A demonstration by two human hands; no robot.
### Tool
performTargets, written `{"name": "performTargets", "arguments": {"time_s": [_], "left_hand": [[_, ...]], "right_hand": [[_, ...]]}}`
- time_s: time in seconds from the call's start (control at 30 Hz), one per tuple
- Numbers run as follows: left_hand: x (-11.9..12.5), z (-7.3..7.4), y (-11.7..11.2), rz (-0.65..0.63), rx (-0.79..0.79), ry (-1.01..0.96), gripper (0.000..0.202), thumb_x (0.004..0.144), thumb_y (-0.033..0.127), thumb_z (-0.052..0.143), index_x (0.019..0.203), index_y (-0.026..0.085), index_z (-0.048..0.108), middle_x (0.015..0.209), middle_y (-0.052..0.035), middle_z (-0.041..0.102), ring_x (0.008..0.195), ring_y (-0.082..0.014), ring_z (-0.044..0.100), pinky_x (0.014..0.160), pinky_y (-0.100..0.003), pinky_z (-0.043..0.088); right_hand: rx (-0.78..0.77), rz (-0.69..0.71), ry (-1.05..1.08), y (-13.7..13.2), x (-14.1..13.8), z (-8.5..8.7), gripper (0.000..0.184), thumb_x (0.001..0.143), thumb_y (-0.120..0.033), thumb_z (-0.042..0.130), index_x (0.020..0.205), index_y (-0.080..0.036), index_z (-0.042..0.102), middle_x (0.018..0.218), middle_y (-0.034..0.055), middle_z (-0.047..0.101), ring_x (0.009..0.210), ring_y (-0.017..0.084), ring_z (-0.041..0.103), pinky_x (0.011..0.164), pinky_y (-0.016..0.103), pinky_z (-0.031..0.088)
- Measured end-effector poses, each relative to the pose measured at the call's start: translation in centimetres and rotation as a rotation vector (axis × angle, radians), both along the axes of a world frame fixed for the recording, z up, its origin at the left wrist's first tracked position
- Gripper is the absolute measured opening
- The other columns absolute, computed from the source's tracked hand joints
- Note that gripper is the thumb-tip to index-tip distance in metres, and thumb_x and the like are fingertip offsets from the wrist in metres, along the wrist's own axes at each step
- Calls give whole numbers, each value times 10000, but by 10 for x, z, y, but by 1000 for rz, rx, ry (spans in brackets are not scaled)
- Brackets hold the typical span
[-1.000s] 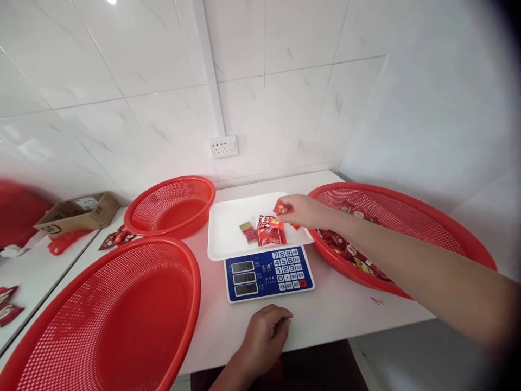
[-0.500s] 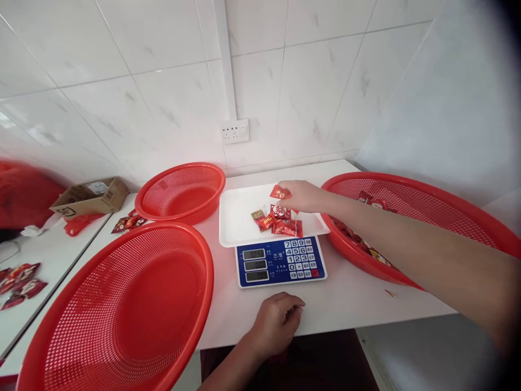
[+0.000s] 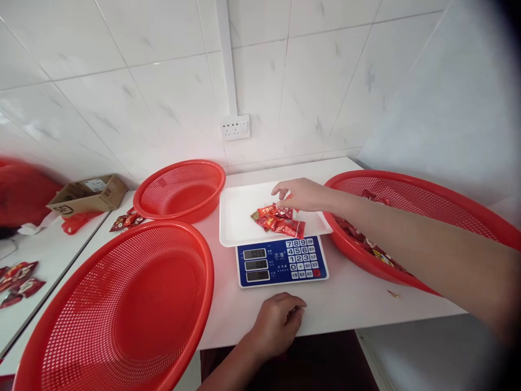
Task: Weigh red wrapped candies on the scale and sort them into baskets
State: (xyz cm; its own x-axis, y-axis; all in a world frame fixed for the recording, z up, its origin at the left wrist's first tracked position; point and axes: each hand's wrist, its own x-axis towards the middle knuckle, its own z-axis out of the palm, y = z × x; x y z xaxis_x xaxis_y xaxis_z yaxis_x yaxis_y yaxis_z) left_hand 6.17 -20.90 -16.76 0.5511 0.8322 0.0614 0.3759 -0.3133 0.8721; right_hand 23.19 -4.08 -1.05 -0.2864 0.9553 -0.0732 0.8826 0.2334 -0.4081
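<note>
Over the white tray (image 3: 238, 217) of the scale, my right hand (image 3: 303, 194) hovers palm down, thumb and forefinger apart. A red wrapped candy (image 3: 290, 197) shows between thumb and palm, mostly hidden by the hand. Below it lies a small heap of red and gold candy packets (image 3: 280, 221) on the tray. The scale's blue panel (image 3: 280, 263) faces me, its digits small and blurred. In front of the scale, my left hand (image 3: 279, 323) rests on the table edge, fingers curled closed, with nothing visible in them.
To my right stands a big red basket (image 3: 407, 182) holding wrapped candies (image 3: 366, 244). Two more red baskets, a front one (image 3: 205, 304) and a back one (image 3: 220, 182), stand left. Candy packets (image 3: 127, 220) and a cardboard box (image 3: 87, 195) lie farther left. A wall socket (image 3: 235, 127) is behind.
The packet that was at my right fingertips now lies on the heap in the tray. My thumb and forefinger have spread. The scale's top reading has changed. My left hand stays put.
</note>
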Motion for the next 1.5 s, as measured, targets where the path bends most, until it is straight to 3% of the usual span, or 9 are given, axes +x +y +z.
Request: {"name": "performTargets", "arguments": {"time_s": [0.2, 0.37, 0.53, 0.7, 0.83, 0.93, 1.03, 1.23, 1.5], "left_hand": [[-1, 1, 1, -8, -1, 2, 259, 844, 179, 468, 999, 176, 676, 891, -63, 673, 770, -160, 615, 707, -254, 490], [0, 0, 0, -8, -6, 2, 259, 845, 177, 468, 999, 184, 677, 890, -58, 671, 766, -156, 613, 704, -250, 491], [0, 0, 0, -1, -13, 2, 261, 847, 177, 470, 1008, 186, 675, 907, -58, 671, 778, -155, 614, 715, -248, 491], [0, 0, 0, -3, -9, 0, 259, 846, 174, 470, 1003, 179, 676, 905, -60, 669, 778, -153, 614, 714, -245, 492], [1, -1, -1, 2, -8, -6, 258, 852, 176, 469, 1010, 181, 674, 911, -59, 670, 787, -152, 616, 720, -244, 493], [1, -2, 0, 4, -8, -8, 259, 850, 173, 470, 1007, 186, 674, 914, -57, 670, 781, -152, 616, 711, -244, 494], [1, -2, 0, 2, -5, -5, 258, 843, 167, 473, 1002, 188, 675, 914, -57, 671, 783, -155, 617, 711, -247, 494], [0, -1, 0, 2, -12, -5, 255, 850, 180, 470, 1003, 191, 674, 908, -54, 670, 781, -155, 614, 707, -246, 490], [1, 0, -2, 8, -11, 7, 254, 848, 176, 472, 999, 192, 676, 916, -54, 673, 790, -157, 616, 718, -251, 495]], "right_hand": [[-48, -25, 105, -1, 6, 6, 205, 713, -314, 641, 875, -188, 652, 921, 37, 675, 792, 171, 614, 660, 261, 443], [-105, -5, 147, 1, 8, 2, 161, 694, -293, 644, 814, -187, 664, 847, 33, 681, 762, 176, 616, 643, 273, 439], [-113, 46, 180, 0, 5, -2, 193, 686, -264, 637, 861, -200, 687, 903, 35, 686, 822, 188, 613, 691, 278, 446], [-102, 75, 247, -1, 0, -3, 351, 718, -283, 623, 1061, -210, 647, 1117, 54, 643, 979, 200, 597, 769, 267, 468], [-22, 20, 178, 1, 1, -6, 362, 721, -245, 636, 1080, -200, 634, 1167, 68, 619, 997, 212, 601, 783, 281, 479], [-61, -61, 207, -1, 6, -6, 264, 746, -287, 632, 987, -180, 647, 1055, 70, 660, 737, 158, 646, 633, 258, 495], [-109, -120, 189, -5, 14, -3, 253, 731, -391, 654, 851, -169, 650, 812, 44, 679, 529, 118, 594, 514, 240, 453], [30, -86, 35, -11, 23, 0, 377, 686, -563, 638, 642, -189, 635, 639, 7, 626, 580, 134, 550, 523, 243, 370], [9, -55, 113, -11, 22, -4, 110, 764, -285, 595, 788, -198, 658, 880, 19, 693, 844, 182, 611, 737, 277, 440]]}}
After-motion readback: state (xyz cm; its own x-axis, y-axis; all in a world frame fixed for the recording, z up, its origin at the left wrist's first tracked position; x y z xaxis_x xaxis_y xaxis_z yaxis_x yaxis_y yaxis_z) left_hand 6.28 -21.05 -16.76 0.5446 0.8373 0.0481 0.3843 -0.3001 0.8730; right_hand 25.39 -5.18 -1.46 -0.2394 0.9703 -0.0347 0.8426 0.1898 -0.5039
